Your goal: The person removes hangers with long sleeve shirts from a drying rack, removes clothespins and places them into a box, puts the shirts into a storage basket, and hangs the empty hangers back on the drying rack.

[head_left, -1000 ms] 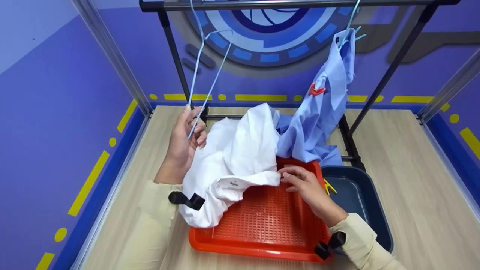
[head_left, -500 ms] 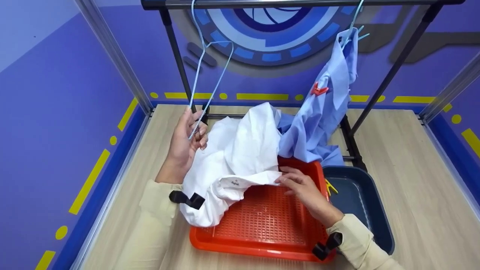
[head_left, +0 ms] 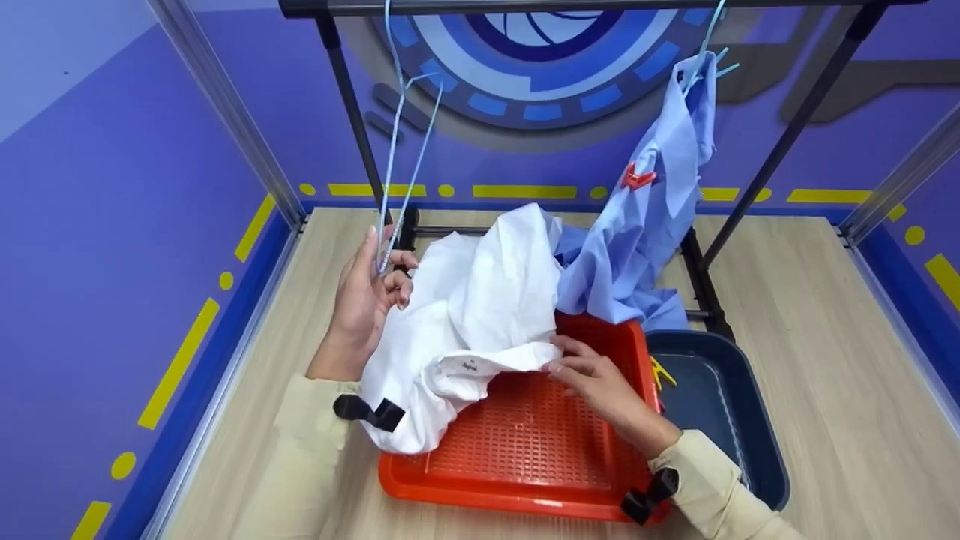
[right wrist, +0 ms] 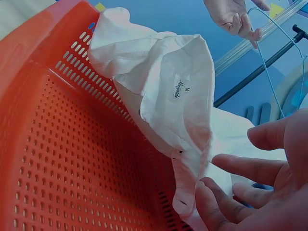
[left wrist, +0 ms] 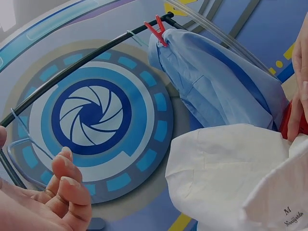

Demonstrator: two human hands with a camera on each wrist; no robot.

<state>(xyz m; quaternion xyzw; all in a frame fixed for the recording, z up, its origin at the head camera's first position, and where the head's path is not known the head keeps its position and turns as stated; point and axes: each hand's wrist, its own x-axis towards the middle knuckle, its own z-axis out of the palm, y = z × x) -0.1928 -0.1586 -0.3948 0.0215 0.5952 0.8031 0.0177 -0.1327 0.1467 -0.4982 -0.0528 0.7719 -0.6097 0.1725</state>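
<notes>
A light blue wire hanger (head_left: pixel 395 161) hangs from the black rack bar, seen nearly edge-on. My left hand (head_left: pixel 360 304) grips its lower end, thumb on one side and fingers on the other. A white shirt (head_left: pixel 495 281) lies bunched over the red basket (head_left: pixel 525 480), its collar (right wrist: pixel 185 96) with a printed label facing up. Beside the collar's right end is my right hand (head_left: pixel 600 382), with fingers loosely bent and fingertips right at the collar edge. In the right wrist view its thumb stands apart from the cloth. Much of the basket's left side is hidden under the shirt.
A light blue shirt (head_left: pixel 645 225) hangs at the right on another hanger (head_left: pixel 709 41), with a red clip (head_left: pixel 637 178) on it. A dark blue tray (head_left: pixel 720 401) with a yellow clip (head_left: pixel 661 373) stands right of the basket. The black rack (head_left: pixel 349 112) spans the back.
The hanger has turned, so its two sides now look closer together, and my left fingers have shifted on it. My right hand has moved slightly left to the collar's edge.
</notes>
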